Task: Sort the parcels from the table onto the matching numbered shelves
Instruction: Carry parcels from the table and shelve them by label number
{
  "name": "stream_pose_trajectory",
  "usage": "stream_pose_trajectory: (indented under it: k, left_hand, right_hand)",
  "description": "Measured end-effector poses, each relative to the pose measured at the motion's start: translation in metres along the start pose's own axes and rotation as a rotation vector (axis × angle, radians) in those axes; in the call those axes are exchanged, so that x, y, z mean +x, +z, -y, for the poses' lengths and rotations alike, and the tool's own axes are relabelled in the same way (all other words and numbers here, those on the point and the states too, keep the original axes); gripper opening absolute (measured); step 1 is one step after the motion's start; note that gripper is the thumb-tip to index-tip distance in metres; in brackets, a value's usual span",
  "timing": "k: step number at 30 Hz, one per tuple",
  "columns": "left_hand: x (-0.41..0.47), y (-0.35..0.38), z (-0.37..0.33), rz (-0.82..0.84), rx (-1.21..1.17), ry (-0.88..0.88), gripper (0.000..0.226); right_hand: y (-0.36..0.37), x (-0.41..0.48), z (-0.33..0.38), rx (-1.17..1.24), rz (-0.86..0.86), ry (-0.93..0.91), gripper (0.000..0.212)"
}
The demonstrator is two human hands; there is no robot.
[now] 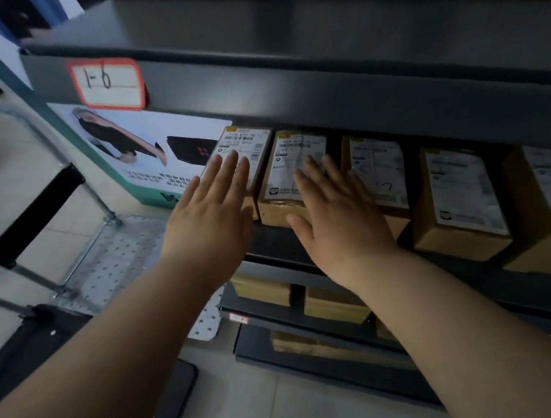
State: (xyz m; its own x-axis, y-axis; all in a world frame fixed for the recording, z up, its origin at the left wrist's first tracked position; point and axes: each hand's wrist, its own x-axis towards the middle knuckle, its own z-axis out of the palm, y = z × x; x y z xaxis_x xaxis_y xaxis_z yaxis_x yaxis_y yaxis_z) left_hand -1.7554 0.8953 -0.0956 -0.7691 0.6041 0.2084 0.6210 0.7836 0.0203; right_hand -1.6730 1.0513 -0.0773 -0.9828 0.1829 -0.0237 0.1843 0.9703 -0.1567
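A row of brown cardboard parcels with white shipping labels stands on a dark shelf. My left hand (211,212) lies flat, fingers spread, over the leftmost parcel (249,139). Flat and open too, my right hand (334,212) rests on the second parcel (288,169). Neither hand grips anything. A third parcel (381,169) beside them carries a handwritten "1-7". The shelf above has a red-bordered tag (108,84) reading "1-6".
Two more parcels (461,198) stand further right on the same shelf (271,240). More boxes (332,302) sit on lower shelves and on the top one. A printed white box (144,151) leans at the rack's left end. A metal trolley (108,262) stands on the tiled floor.
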Motion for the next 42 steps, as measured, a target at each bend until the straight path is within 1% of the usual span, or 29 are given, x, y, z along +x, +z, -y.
stream_pose_trajectory:
  k: [3, 6, 9, 12, 15, 20, 22, 24, 27, 29, 31, 34, 42]
  left_hand:
    - [0.012, 0.009, 0.004, 0.078, -0.052, -0.01, 0.057]
    - [0.016, 0.017, 0.008, 0.153, -0.095, 0.002, 0.054]
    - [0.02, 0.02, 0.012, 0.158, -0.124, 0.024, 0.054]
    - [0.022, 0.021, 0.015, 0.159, -0.129, 0.042, 0.053]
    - [0.023, 0.02, 0.018, 0.18, -0.127, 0.064, 0.054]
    - [0.028, 0.021, 0.024, 0.194, -0.124, 0.095, 0.055]
    - [0.027, 0.018, 0.024, 0.196, -0.128, 0.091, 0.056]
    - [0.026, 0.013, 0.018, 0.165, -0.117, 0.11, 0.057]
    - [0.024, 0.004, 0.0, 0.1, -0.132, 0.213, 0.058]
    - [0.023, 0.001, -0.016, 0.108, -0.148, 0.269, 0.058]
    - [0.023, 0.003, -0.032, 0.155, -0.122, 0.303, 0.058]
    - [0.023, 0.009, -0.049, 0.214, -0.105, 0.308, 0.058]
    - [0.026, 0.016, -0.06, 0.17, -0.095, 0.266, 0.058]
  right_hand:
    - [0.011, 0.012, 0.004, 0.019, -0.004, -0.013, 0.062]
    - [0.019, 0.015, 0.008, -0.008, -0.01, 0.018, 0.059]
    - [0.018, 0.013, 0.011, 0.001, -0.038, 0.084, 0.054]
    - [0.017, 0.013, 0.015, -0.04, -0.011, 0.135, 0.055]
    - [0.019, 0.015, 0.019, -0.062, 0.013, 0.142, 0.056]
    - [0.021, 0.02, 0.018, -0.089, 0.016, 0.145, 0.063]
    - [0.018, 0.018, 0.019, -0.087, 0.008, 0.155, 0.063]
    - [0.014, 0.012, 0.017, -0.101, -0.016, 0.18, 0.062]
    - [0.005, 0.002, 0.004, -0.105, -0.026, 0.259, 0.063]
    - [0.002, -0.006, -0.007, -0.116, 0.009, 0.317, 0.064]
    - [0.001, -0.013, -0.018, -0.142, 0.049, 0.346, 0.064]
    - [0.003, -0.021, -0.029, -0.142, 0.089, 0.359, 0.063]
    - [0.01, -0.018, -0.04, -0.097, 0.03, 0.332, 0.062]
